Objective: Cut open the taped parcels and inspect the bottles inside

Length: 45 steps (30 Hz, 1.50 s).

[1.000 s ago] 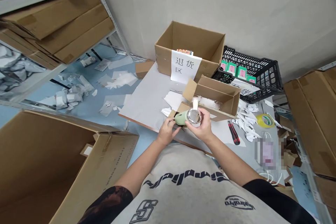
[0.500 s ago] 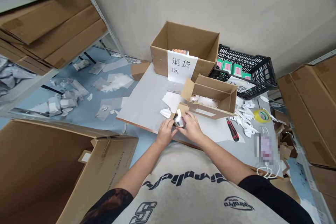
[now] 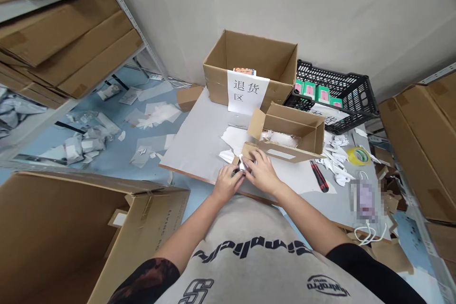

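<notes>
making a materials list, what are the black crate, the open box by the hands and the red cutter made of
The black crate looks like moulded matte plastic, with an open grid. The open box is brown corrugated cardboard, with creased flaps. The red cutter looks like glossy plastic, too small to be sure.

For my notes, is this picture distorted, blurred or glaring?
Head view: wide-angle distortion bends the steel shelf upright and tilts the scene; a pixelated patch hides an item on the table; a glint shows on the metal piece between the left hand and right hand.
</notes>
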Available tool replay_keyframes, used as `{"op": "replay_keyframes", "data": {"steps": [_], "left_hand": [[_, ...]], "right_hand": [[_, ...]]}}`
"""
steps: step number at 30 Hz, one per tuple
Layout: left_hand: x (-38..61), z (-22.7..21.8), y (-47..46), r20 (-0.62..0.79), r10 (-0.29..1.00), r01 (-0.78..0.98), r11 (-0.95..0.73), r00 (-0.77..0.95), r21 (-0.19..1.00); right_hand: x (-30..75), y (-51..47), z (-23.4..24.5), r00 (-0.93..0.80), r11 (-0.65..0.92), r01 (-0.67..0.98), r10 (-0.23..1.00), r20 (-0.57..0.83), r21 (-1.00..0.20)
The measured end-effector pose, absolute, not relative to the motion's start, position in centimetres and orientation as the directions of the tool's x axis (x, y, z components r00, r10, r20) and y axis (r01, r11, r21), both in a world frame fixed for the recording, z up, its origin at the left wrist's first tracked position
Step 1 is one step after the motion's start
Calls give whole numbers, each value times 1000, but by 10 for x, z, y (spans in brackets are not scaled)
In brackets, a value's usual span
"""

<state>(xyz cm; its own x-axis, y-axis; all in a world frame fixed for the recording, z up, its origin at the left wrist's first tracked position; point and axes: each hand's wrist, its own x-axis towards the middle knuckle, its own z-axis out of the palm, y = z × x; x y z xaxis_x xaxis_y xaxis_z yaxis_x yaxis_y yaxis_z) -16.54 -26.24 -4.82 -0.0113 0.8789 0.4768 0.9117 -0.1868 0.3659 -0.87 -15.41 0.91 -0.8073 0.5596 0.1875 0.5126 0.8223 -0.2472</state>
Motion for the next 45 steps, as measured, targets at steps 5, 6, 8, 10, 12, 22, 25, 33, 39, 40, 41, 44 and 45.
{"op": "replay_keyframes", "data": {"steps": [5,6,8,10,12,22,25,33,39,40,41,44,45], "left_hand": [[-173,-49,-262,452,891,914,-207,29,349],[-174,-50,-262,452,891,913,-214,37,347],[-175,-50,-260,454,888,909,-241,66,340],[-176,-50,-260,465,879,903,-278,101,329],[-177,-50,-259,482,865,895,-317,137,315],[-178,-56,-259,496,849,875,-369,181,313],[-179,-56,-258,512,840,857,-389,180,338],[-193,-58,-258,554,828,845,-354,86,400],[-203,-54,-260,446,885,753,-202,-133,626],[-204,-53,-258,428,894,723,-207,-133,659],[-205,-52,-256,415,902,696,-222,-120,683],[-206,-50,-251,408,913,650,-293,-29,701],[-207,-51,-250,415,910,647,-321,8,692]], "right_hand": [[-16,-155,11,-860,865,453,488,152,-218],[-16,-156,11,-867,869,447,479,137,-212],[-16,-158,9,-876,875,446,470,106,-189],[-16,-159,8,-882,879,450,465,74,-160],[-15,-159,8,-884,880,455,465,49,-138],[-25,-156,24,-890,883,455,455,-28,-111],[-28,-156,26,-889,882,458,455,-45,-110],[-15,-171,4,-732,738,528,646,216,-420],[-11,-195,-23,-463,521,511,837,292,-684],[-11,-197,-25,-465,511,500,839,282,-699],[-11,-198,-26,-470,506,493,839,273,-707],[-10,-201,-28,-483,512,487,833,271,-708],[-9,-201,-28,-484,514,481,831,273,-711]]}}
